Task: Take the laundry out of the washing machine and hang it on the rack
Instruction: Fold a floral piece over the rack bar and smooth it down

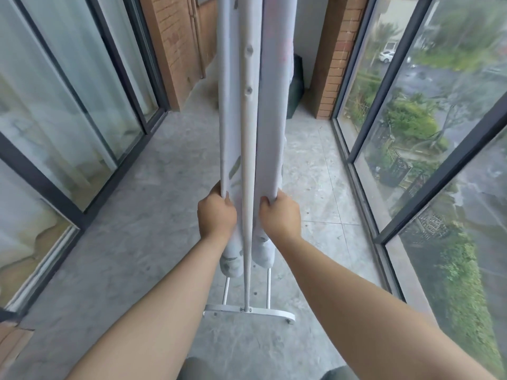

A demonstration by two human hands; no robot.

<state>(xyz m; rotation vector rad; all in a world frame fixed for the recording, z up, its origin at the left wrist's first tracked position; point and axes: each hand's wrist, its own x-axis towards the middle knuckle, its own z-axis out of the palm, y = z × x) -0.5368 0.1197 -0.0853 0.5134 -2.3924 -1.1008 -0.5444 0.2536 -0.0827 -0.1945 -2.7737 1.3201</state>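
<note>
White sheet drapes the rack, left hand and right hand each gripping a fold either side of its pole; next, likely, tugging it smooth.

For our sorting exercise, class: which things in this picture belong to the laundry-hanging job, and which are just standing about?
Belong to the job: white metal drying rack; pale patterned cloth draped over it; left hand and right hand, each gripping a fold of the cloth.

Just standing about: dark bin beside the red brick pillar; white car parked outside.
</note>
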